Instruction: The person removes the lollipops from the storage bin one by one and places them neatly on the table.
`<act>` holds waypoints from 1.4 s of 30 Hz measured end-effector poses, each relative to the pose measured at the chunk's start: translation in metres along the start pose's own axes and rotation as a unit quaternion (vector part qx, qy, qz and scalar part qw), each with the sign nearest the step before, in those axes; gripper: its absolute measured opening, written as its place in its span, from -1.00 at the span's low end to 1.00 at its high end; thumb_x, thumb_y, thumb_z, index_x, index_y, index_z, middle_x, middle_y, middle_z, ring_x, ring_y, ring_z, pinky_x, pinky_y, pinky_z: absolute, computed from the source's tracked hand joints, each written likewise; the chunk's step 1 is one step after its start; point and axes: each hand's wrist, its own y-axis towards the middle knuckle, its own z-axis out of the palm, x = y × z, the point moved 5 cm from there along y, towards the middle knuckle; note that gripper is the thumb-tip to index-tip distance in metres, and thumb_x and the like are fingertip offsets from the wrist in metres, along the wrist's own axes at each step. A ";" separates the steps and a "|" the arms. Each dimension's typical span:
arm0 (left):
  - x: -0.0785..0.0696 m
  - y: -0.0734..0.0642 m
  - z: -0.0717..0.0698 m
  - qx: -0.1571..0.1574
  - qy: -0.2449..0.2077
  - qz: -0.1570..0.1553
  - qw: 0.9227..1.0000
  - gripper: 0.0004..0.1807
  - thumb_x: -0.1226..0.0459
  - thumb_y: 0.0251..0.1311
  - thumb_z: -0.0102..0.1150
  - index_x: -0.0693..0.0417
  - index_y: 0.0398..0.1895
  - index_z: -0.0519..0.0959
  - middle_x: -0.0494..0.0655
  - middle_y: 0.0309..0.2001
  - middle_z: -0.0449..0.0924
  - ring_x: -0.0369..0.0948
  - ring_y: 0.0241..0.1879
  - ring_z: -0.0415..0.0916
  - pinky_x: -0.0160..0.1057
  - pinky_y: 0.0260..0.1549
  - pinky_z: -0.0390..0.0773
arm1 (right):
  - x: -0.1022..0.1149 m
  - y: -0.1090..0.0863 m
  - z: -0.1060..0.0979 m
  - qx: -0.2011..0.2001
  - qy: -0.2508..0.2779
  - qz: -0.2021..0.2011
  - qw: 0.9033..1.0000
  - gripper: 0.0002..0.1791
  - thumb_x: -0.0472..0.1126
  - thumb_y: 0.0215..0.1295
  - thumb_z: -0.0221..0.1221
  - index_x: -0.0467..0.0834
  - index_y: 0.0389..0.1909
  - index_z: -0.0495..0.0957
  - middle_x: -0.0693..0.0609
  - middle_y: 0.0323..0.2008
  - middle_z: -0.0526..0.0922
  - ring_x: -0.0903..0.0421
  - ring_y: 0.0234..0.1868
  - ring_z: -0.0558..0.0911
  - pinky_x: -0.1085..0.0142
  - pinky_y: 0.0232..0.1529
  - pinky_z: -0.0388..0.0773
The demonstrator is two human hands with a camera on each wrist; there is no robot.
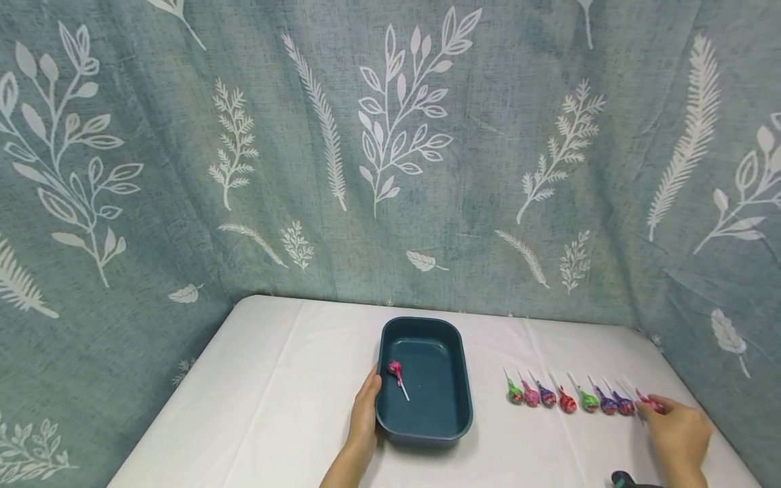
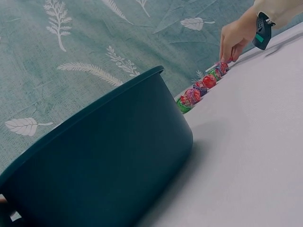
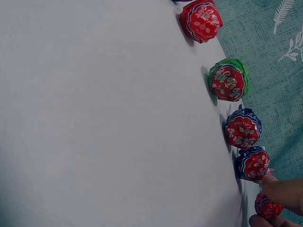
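Note:
My right hand [image 1: 678, 430] pinches a pink-wrapped lollipop [image 3: 268, 206] between thumb and fingers at the right end of a row. Nearest to it are two dark-blue-wrapped lollipops; one [image 3: 253, 163] sits right by the thumb. A dark teal plastic bin [image 1: 422, 434] stands on the table, left of the row. Against the outside of its left wall rests my left hand [image 1: 363, 415], with extended fingers along the side. Inside the bin lies one pink-red lollipop [image 1: 395, 369], its white stick pointing toward the front.
More lollipops continue the row leftward: red [image 1: 567, 402], green [image 1: 588, 401], blue, pink and another green [image 1: 515, 394]. A white cloth [image 1: 256, 407] covers the table. Behind and beside it hangs a teal leaf-print curtain [image 1: 476, 203]. A dark device [image 2: 262, 32] is on my right wrist.

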 end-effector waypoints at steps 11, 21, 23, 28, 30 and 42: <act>0.001 0.000 0.001 0.006 -0.008 0.002 1.000 -0.41 0.10 0.49 -0.23 0.21 0.46 0.14 0.15 0.48 -0.01 0.12 0.47 -0.27 0.20 0.36 -0.27 | -0.002 0.000 0.009 0.042 -0.020 0.040 0.998 -0.63 -0.26 0.25 0.21 -0.48 -0.04 0.53 -0.44 -0.09 0.56 -0.47 -0.04 0.44 -0.20 -0.07 0.33; 0.003 0.000 0.000 0.005 -0.009 0.004 1.000 -0.41 0.10 0.49 -0.23 0.21 0.46 0.15 0.16 0.48 -0.02 0.14 0.47 -0.27 0.20 0.36 -0.28 | -0.003 -0.001 0.010 0.055 -0.041 0.032 0.997 -0.60 -0.23 0.19 0.22 -0.43 -0.03 0.54 -0.52 -0.05 0.50 -0.49 -0.06 0.42 -0.21 -0.14 0.38; 0.004 0.001 0.000 0.006 -0.008 0.004 1.000 -0.41 0.09 0.49 -0.24 0.21 0.46 0.14 0.16 0.48 -0.02 0.14 0.47 -0.27 0.20 0.36 -0.28 | -0.003 0.000 0.010 0.063 -0.044 0.038 0.996 -0.58 -0.22 0.18 0.22 -0.41 -0.01 0.54 -0.54 -0.03 0.47 -0.50 -0.04 0.41 -0.22 -0.13 0.38; 0.004 0.001 -0.001 0.007 -0.005 0.003 1.000 -0.40 0.08 0.49 -0.24 0.20 0.47 0.14 0.17 0.48 -0.03 0.15 0.47 -0.28 0.21 0.35 -0.28 | -0.003 0.001 0.011 0.078 -0.057 0.055 0.994 -0.54 -0.22 0.16 0.19 -0.39 0.05 0.51 -0.55 0.01 0.43 -0.50 -0.01 0.40 -0.21 -0.14 0.41; 0.003 0.000 0.000 0.007 -0.004 0.003 1.000 -0.40 0.07 0.49 -0.24 0.20 0.47 0.14 0.16 0.48 -0.03 0.15 0.47 -0.28 0.21 0.35 -0.29 | -0.003 0.000 0.012 0.080 -0.059 0.058 0.993 -0.53 -0.22 0.14 0.17 -0.39 0.06 0.50 -0.54 0.02 0.43 -0.49 -0.01 0.41 -0.20 -0.17 0.43; 0.000 -0.002 0.000 0.007 -0.008 0.009 1.000 -0.40 0.08 0.48 -0.21 0.22 0.46 0.15 0.17 0.48 0.00 0.12 0.47 -0.26 0.19 0.36 -0.28 | 0.002 0.000 0.010 0.092 -0.065 0.060 0.992 -0.49 -0.27 0.06 0.17 -0.41 0.07 0.47 -0.51 0.01 0.45 -0.49 -0.02 0.41 -0.19 -0.23 0.45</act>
